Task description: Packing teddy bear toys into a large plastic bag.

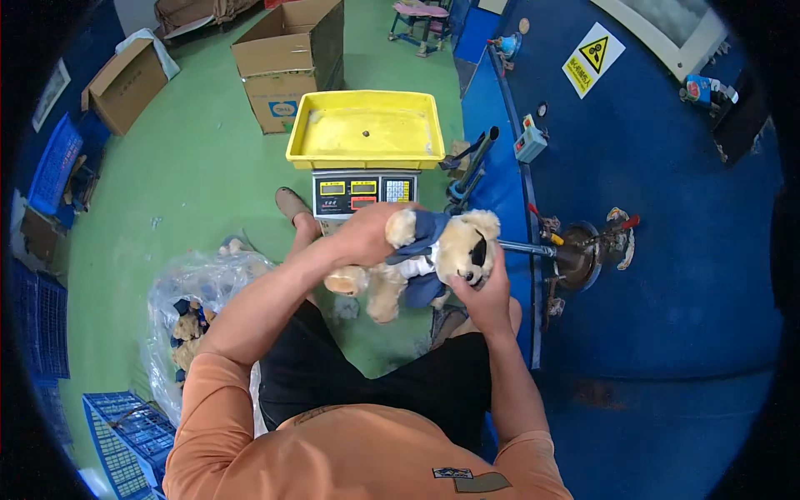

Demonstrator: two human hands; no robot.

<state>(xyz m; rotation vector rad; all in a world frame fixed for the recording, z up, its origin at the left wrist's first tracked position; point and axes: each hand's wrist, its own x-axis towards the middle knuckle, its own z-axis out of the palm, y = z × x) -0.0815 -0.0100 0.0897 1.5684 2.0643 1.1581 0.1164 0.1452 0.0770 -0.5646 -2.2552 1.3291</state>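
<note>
Between my two hands, above my lap, I hold a cream plush teddy bear (464, 248), tilted sideways with its head to the right. It wears a blue jacket and something dark over its eyes. My left hand (367, 236) is closed on its body; most of the fingers are hidden behind it. At the head, my right hand (489, 293) grips the bear with the thumb by the muzzle. A metal pipe (529, 248) sticks out from the blue machine (658, 333) on the right, its end reaching the bear's head, which hides the tip.
Ahead stands a scale (364, 193) under a yellow tray (367, 154). A clear plastic bag (162, 308) with several plush toys lies on the left. Cardboard boxes (292, 62) stand farther back, and blue crates (125, 433) line the left. A small switch box (530, 143) sits on the machine.
</note>
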